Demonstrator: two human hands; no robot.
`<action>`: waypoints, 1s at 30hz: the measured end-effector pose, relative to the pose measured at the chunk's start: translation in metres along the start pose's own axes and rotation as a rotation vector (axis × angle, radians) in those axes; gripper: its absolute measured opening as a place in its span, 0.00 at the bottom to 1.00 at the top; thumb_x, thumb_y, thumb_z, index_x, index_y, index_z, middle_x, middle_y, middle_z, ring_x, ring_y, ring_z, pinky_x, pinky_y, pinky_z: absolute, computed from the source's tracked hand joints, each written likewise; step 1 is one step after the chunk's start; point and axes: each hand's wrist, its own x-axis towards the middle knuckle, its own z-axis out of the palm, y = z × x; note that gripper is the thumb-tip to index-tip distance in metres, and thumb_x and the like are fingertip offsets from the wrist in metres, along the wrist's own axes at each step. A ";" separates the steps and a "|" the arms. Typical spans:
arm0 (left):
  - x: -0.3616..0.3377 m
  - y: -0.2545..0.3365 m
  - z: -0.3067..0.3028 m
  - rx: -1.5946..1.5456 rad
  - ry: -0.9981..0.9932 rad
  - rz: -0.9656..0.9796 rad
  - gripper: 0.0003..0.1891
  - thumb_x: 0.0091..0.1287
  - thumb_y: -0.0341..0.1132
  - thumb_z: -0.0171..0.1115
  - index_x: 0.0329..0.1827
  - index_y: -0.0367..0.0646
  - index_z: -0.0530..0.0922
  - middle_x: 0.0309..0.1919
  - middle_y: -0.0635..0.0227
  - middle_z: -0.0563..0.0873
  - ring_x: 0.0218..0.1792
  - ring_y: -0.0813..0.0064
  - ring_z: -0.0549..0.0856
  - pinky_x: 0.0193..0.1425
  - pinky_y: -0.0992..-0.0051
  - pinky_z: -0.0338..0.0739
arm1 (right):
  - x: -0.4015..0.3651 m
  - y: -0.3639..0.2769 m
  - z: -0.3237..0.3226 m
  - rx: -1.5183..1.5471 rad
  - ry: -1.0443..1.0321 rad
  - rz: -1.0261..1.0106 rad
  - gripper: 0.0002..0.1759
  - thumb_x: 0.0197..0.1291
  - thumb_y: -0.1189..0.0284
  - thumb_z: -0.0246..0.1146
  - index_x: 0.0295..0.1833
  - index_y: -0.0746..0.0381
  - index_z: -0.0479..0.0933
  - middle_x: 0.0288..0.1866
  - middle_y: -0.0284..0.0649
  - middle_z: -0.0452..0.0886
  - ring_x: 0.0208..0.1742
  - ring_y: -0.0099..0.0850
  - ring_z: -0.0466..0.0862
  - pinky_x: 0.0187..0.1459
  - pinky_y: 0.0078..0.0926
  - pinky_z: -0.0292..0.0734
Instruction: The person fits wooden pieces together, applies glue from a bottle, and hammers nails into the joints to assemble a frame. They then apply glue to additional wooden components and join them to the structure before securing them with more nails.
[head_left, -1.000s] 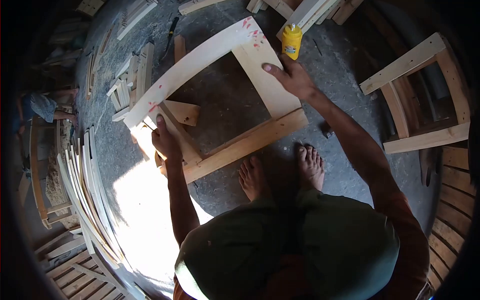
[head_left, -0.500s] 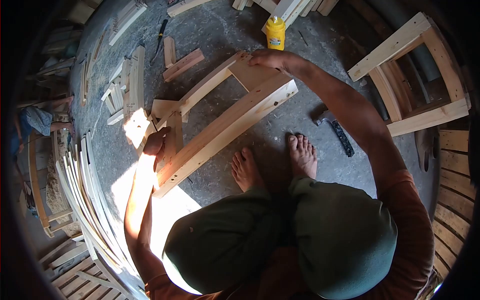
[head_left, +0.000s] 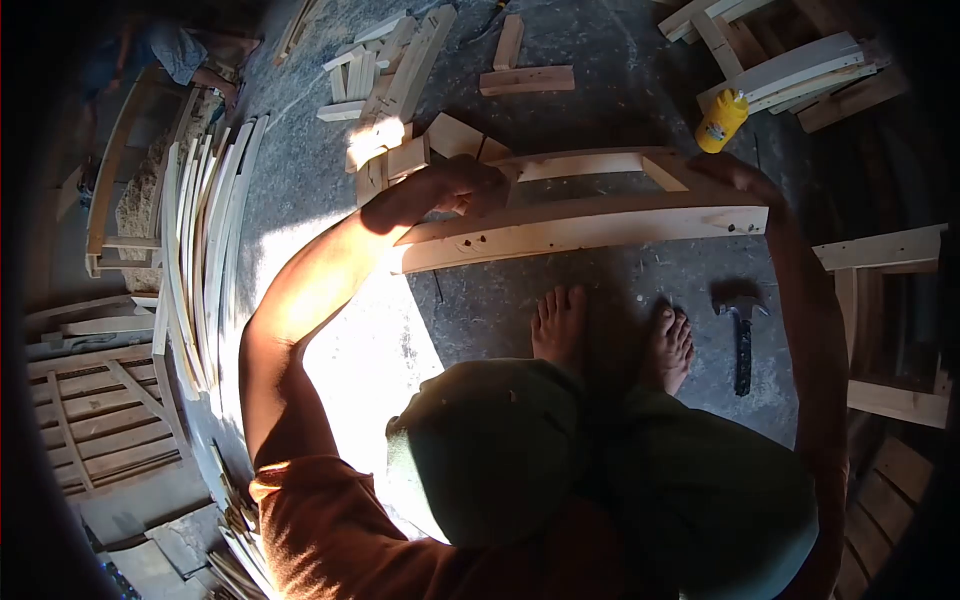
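A pale wooden frame (head_left: 590, 232) of two long rails joined by short end boards stands crosswise in front of my feet. My left hand (head_left: 470, 187) is closed on its left end, with the fingers curled down inside between the rails. At the other end, my right hand (head_left: 732, 174) wraps over the board there; its fingertips are partly hidden. Dark nail holes or knots mark the near rail's face. Just beyond my right hand is a yellow bottle (head_left: 722, 121). A hammer (head_left: 741, 340) with a black handle lies on the floor right of my feet.
Loose wood blocks (head_left: 527, 80) and stacked offcuts (head_left: 415, 65) lie beyond the frame. Long thin strips (head_left: 205, 250) lean at the left. Another wooden frame (head_left: 900, 400) stands at the right. A person's leg (head_left: 215, 80) shows at far upper left.
The wooden frame has turned from a slant to nearly level across my view, with both hands still on it. My view has also swung, so surrounding things appear shifted.
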 end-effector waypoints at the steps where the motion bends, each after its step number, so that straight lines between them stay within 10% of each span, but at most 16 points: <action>1: 0.000 -0.001 0.001 0.020 0.085 -0.021 0.13 0.74 0.35 0.63 0.30 0.38 0.83 0.23 0.67 0.83 0.24 0.78 0.80 0.28 0.74 0.73 | 0.000 0.000 -0.001 -0.026 -0.069 -0.092 0.23 0.73 0.72 0.56 0.69 0.70 0.72 0.72 0.49 0.73 0.75 0.37 0.72 0.79 0.38 0.57; 4: -0.005 -0.018 -0.016 0.158 -0.205 0.419 0.13 0.72 0.38 0.61 0.32 0.38 0.78 0.29 0.65 0.83 0.29 0.76 0.82 0.31 0.74 0.75 | 0.012 0.019 -0.002 0.271 0.008 0.049 0.29 0.72 0.63 0.61 0.70 0.71 0.71 0.71 0.50 0.73 0.75 0.39 0.71 0.79 0.37 0.57; 7: -0.002 -0.024 0.010 0.324 0.244 0.315 0.17 0.73 0.39 0.62 0.50 0.32 0.72 0.35 0.57 0.84 0.34 0.69 0.85 0.35 0.71 0.80 | 0.009 -0.056 0.062 -0.183 0.322 0.577 0.39 0.63 0.48 0.68 0.68 0.67 0.73 0.62 0.50 0.79 0.63 0.37 0.80 0.66 0.31 0.72; 12: -0.034 -0.039 0.062 0.550 0.814 0.411 0.28 0.71 0.43 0.66 0.61 0.27 0.68 0.50 0.47 0.79 0.52 0.57 0.82 0.55 0.60 0.78 | -0.053 -0.015 0.119 -0.410 0.676 0.253 0.64 0.46 0.40 0.76 0.76 0.70 0.55 0.67 0.64 0.72 0.71 0.53 0.74 0.70 0.43 0.68; 16: -0.044 -0.057 0.113 0.069 0.609 0.793 0.32 0.68 0.38 0.65 0.66 0.25 0.62 0.55 0.45 0.77 0.57 0.55 0.79 0.65 0.58 0.72 | -0.105 -0.064 0.146 -0.471 0.972 0.390 0.63 0.48 0.38 0.76 0.77 0.65 0.53 0.62 0.64 0.77 0.65 0.57 0.79 0.66 0.45 0.75; 17: -0.064 -0.035 0.146 -0.076 0.542 0.940 0.29 0.69 0.34 0.64 0.68 0.29 0.63 0.59 0.48 0.76 0.59 0.55 0.79 0.67 0.58 0.72 | -0.123 -0.073 0.145 -0.561 1.111 0.148 0.59 0.45 0.36 0.76 0.70 0.65 0.60 0.52 0.62 0.82 0.53 0.59 0.85 0.59 0.49 0.80; 20: -0.068 -0.012 0.162 0.052 0.352 0.782 0.18 0.70 0.32 0.65 0.53 0.38 0.64 0.60 0.54 0.75 0.53 0.68 0.79 0.63 0.69 0.75 | -0.187 -0.158 0.126 -0.705 1.200 0.030 0.60 0.44 0.36 0.76 0.73 0.63 0.60 0.47 0.60 0.85 0.47 0.52 0.89 0.55 0.49 0.85; 23: -0.090 0.039 0.215 -0.115 -0.007 1.160 0.14 0.75 0.32 0.61 0.48 0.41 0.61 0.65 0.47 0.75 0.57 0.66 0.81 0.56 0.68 0.84 | -0.246 -0.276 0.114 -0.992 1.387 0.119 0.59 0.42 0.39 0.77 0.73 0.61 0.63 0.47 0.58 0.86 0.45 0.49 0.89 0.53 0.48 0.87; 30: -0.100 0.032 0.243 0.004 -0.149 0.936 0.17 0.73 0.31 0.64 0.43 0.39 0.60 0.60 0.47 0.80 0.44 0.72 0.86 0.47 0.74 0.84 | -0.336 -0.403 0.086 -1.627 1.428 0.099 0.52 0.49 0.44 0.76 0.76 0.53 0.64 0.48 0.50 0.87 0.52 0.48 0.88 0.57 0.41 0.80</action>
